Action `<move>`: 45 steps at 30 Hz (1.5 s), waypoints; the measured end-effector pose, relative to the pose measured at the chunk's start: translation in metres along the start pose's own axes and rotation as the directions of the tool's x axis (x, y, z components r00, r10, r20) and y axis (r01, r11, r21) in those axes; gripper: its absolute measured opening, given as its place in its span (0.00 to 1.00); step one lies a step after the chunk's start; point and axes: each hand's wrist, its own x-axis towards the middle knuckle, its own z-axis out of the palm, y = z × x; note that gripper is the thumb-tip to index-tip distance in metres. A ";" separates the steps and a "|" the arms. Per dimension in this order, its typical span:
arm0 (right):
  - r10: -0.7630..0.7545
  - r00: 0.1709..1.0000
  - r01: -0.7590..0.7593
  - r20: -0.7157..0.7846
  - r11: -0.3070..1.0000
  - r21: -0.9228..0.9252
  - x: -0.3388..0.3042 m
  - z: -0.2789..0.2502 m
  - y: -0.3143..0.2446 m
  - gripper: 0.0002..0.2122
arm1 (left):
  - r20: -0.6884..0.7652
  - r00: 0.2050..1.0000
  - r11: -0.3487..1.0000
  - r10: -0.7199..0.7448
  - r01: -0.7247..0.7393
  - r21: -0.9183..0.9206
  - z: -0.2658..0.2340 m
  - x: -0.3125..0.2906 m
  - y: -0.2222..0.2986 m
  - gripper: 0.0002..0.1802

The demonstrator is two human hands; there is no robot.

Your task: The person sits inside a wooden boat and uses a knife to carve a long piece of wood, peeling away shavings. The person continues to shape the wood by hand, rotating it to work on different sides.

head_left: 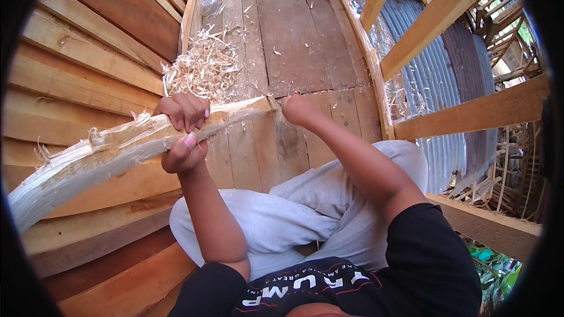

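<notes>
A long, pale, curved piece of wood (111, 147), stripped of bark and rough with curled slivers, reaches from the left edge to the middle of the view. My left hand (187, 151) is closed around it, thumb on the near side and fingertips over the far side. At the wood's right end my right hand (296, 110) is a fist, seen from its back. A thin, dark, blade-like tool (271, 100) shows between that fist and the wood's end; most of it is hidden, including its handle.
Wood shavings (205, 67) lie heaped on the plank floor (305, 35), beside a clear cup-like object (210, 6). Stacked boards (88, 53) line the left side. On the right, wooden rails (470, 114) stand before corrugated metal sheets (429, 76). My crossed legs (294, 211) are below the wood.
</notes>
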 end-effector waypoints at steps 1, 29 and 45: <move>-0.026 1.000 0.026 -0.009 1.000 -0.018 0.000 0.001 0.005 0.19 | -0.022 1.000 1.000 -0.006 0.007 0.010 0.002 -0.001 0.000 0.16; 0.365 0.931 -0.360 0.020 0.905 0.228 -0.002 0.003 -0.008 0.22 | 0.289 0.957 0.996 -0.020 0.046 -0.080 0.000 0.004 0.001 0.14; 0.432 0.899 -0.435 0.074 0.900 0.031 -0.058 -0.041 0.033 0.11 | 0.078 0.997 0.984 0.017 -0.030 0.176 -0.015 -0.002 0.051 0.16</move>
